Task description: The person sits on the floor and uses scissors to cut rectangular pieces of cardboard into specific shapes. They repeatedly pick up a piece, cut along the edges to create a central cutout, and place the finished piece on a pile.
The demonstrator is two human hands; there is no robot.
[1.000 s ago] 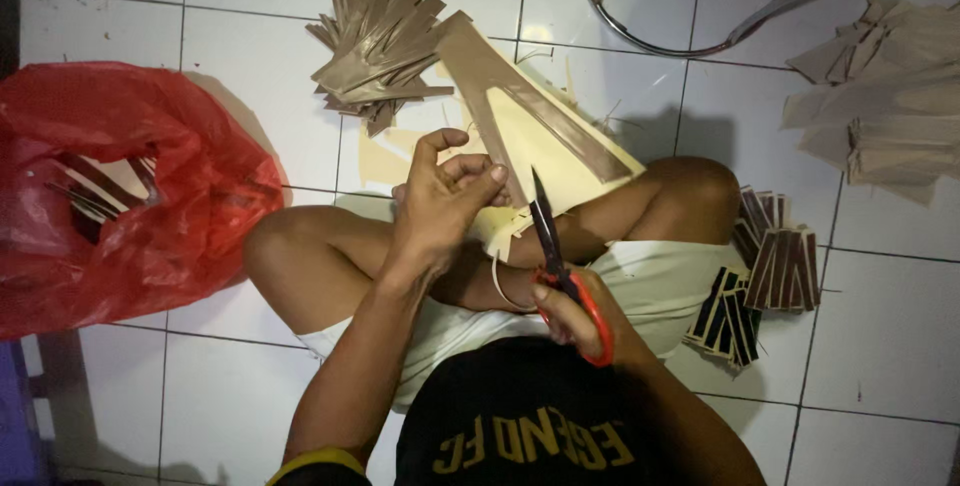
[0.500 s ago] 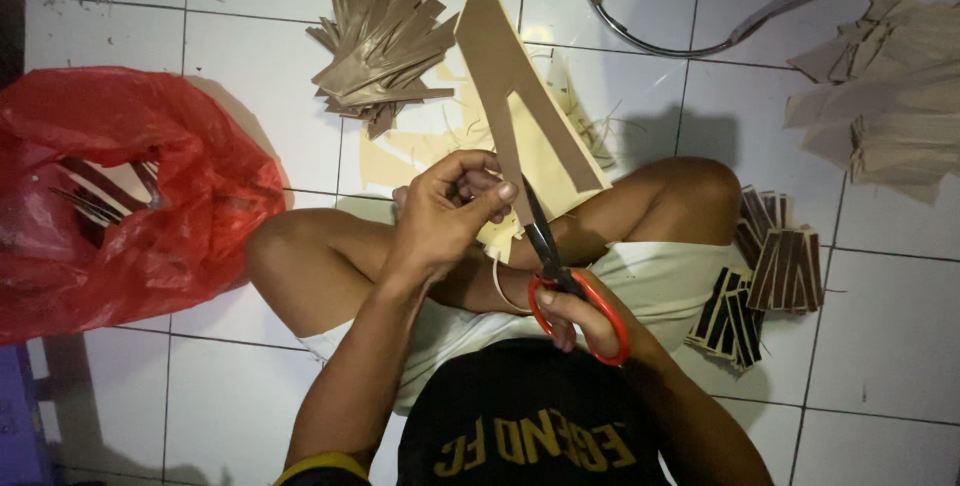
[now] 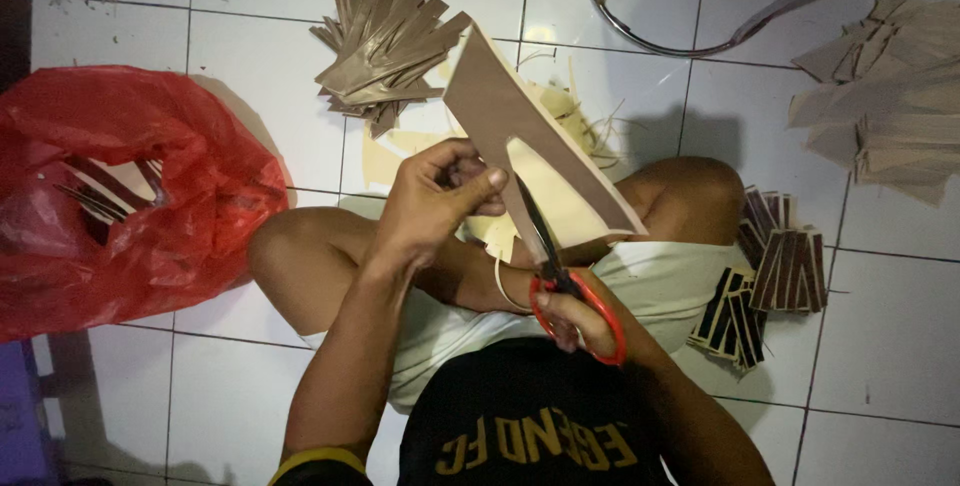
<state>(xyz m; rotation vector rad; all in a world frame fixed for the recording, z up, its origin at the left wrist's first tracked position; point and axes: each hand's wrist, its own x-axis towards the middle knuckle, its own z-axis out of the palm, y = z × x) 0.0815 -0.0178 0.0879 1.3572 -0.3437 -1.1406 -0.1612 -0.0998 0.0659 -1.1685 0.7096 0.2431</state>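
Note:
I sit cross-legged on a white tiled floor. My left hand [image 3: 440,196] pinches a brown, A-shaped cardboard piece [image 3: 500,106] near its inner edge and holds it up over my lap. My right hand [image 3: 585,321] grips red-handled scissors [image 3: 560,276], whose dark blades run up into the cardboard along the inside of the shape. A thin offcut strip curls down by my right wrist.
A red plastic bag [image 3: 110,196] with cut strips lies at the left. A fan of brown cut pieces [image 3: 385,41] lies ahead, pale cardboard stacks [image 3: 890,96] at the right, dark bundled strips [image 3: 770,276] by my right knee, and a metal stool base [image 3: 700,6] at the top.
The cardboard piece has swung up from lying flat to standing tilted. The scissors have cut further up into it, and my left hand has shifted its hold.

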